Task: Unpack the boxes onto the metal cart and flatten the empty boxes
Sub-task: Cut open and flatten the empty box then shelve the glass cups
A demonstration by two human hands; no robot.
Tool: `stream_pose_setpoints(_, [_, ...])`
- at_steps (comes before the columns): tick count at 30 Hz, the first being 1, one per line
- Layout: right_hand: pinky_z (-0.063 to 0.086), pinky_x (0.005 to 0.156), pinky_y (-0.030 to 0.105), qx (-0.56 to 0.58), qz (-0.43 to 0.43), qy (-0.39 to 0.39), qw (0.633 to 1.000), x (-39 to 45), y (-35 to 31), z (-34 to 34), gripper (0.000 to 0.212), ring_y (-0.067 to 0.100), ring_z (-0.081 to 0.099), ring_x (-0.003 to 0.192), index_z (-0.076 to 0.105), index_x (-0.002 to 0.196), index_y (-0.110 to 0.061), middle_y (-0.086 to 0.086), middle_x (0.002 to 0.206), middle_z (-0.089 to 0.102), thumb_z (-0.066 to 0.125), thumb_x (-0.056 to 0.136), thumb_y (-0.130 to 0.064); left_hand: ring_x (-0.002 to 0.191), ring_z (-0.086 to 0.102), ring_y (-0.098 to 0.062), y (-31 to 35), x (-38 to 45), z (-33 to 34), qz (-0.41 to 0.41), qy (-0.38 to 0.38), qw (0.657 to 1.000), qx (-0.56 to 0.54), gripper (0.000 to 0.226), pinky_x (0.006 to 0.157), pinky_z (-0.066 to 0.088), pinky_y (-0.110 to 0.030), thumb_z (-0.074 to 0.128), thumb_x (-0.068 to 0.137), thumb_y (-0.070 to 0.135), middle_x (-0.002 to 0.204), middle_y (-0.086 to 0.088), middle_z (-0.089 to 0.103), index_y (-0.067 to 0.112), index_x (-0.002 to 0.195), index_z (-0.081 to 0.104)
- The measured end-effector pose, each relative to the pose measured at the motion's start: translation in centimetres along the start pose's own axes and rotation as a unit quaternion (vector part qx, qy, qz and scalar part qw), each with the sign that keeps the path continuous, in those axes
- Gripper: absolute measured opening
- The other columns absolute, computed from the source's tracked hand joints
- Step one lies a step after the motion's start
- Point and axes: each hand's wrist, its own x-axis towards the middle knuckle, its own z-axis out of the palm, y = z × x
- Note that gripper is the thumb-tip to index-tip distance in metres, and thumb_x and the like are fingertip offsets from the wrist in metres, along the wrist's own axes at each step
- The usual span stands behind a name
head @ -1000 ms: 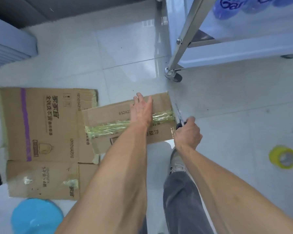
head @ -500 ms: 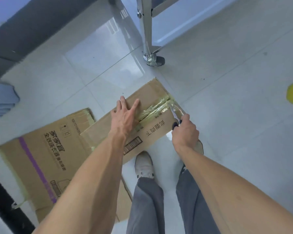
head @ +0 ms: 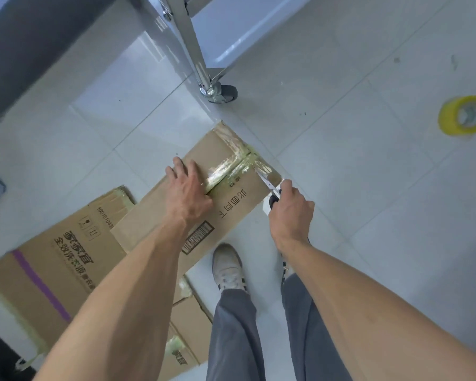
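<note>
Your view is bright and evenly lit, cool daylight tone. Glossy floor tiles carry a broad pale reflection upper left. Glare streaks the tape seam. Shadows soft and faint. Wide-angle bending at the edges; forearms slightly soft.

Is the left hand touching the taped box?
Touching. The head view shows the left hand lying flat on top of the taped box, fingers spread, no gap visible.

Pale tiled floor — supporting surface. Taped cardboard box at centre; flattened printed carton just beside it, partly beneath its left end. Cart caster beyond the box; yellow tape roll well apart, to its right.
</note>
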Motion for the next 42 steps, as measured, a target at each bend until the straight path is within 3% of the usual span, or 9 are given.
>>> stream_pose_setpoints(5, [0.029,0.076,0.037,-0.06,-0.032,0.052,0.996,0.8,-0.6,-0.6,0.022,0.025,0.055,0.076,0.051,0.104,-0.015,0.001,0.079,0.058,0.058,0.086,-0.004,0.089,0.054,-0.026,-1.0,1.2,-3.0,0.032,-0.036,0.997,-0.057,0.074,0.077,0.055,-0.04,0.063,0.063,0.028,0.115,-0.012,0.049,0.016,0.131,0.036])
stream_pose_setpoints(10, [0.025,0.073,0.037,-0.121,-0.023,0.057,0.991,3.3,-1.7,-1.5,0.031,0.025,0.047,0.079,0.049,0.1,-0.017,0.002,0.081,0.052,0.068,0.076,-0.021,0.074,0.056,-0.023,-1.7,1.7,-3.4,0.049,-0.06,0.996,-0.044,0.071,0.065,0.058,-0.041,0.057,0.06,0.032,0.11,-0.01,0.051,0.019,0.128,0.037])
stream_pose_setpoints(20, [0.032,0.074,0.038,-0.066,-0.085,0.111,0.988,1.6,-0.9,-1.3,0.028,0.024,0.048,0.077,0.054,0.091,-0.014,0.001,0.078,0.056,0.066,0.077,-0.036,0.08,0.056,-0.024,-1.2,1.4,-3.2,0.046,-0.051,0.996,-0.052,0.071,0.07,0.056,-0.039,0.06,0.065,0.027,0.114,-0.011,0.049,0.017,0.132,0.036])
stream_pose_setpoints(31, [0.021,0.072,0.036,-0.078,-0.024,0.064,0.995,4.9,-5.3,-0.6,0.03,0.025,0.049,0.083,0.054,0.101,-0.018,0.005,0.086,0.058,0.071,0.077,-0.014,0.106,0.05,-0.027,-0.1,0.6,-2.4,0.005,-0.026,0.996,-0.079,0.072,0.092,0.049,-0.041,0.066,0.07,0.023,0.125,-0.012,0.045,0.015,0.136,0.037])
stream_pose_setpoints(39, [0.023,0.065,0.034,-0.036,-0.023,0.072,0.996,5.3,-5.0,-1.0,0.029,0.029,0.055,0.068,0.059,0.092,-0.011,0.006,0.066,0.06,0.07,0.072,0.006,0.101,0.046,-0.023,0.3,0.3,-1.6,-0.024,0.006,0.999,-0.041,0.072,0.078,0.052,-0.035,0.054,0.058,0.029,0.12,-0.007,0.043,0.019,0.127,0.036])
stream_pose_setpoints(42, [0.023,0.061,0.033,-0.046,-0.034,0.064,0.996,5.5,-4.9,-1.2,0.031,0.027,0.046,0.057,0.059,0.09,-0.011,0.006,0.061,0.059,0.073,0.067,0.007,0.101,0.046,-0.024,0.2,0.5,-1.2,-0.025,0.02,0.998,-0.049,0.074,0.076,0.05,-0.035,0.048,0.055,0.032,0.121,-0.006,0.042,0.018,0.126,0.037])
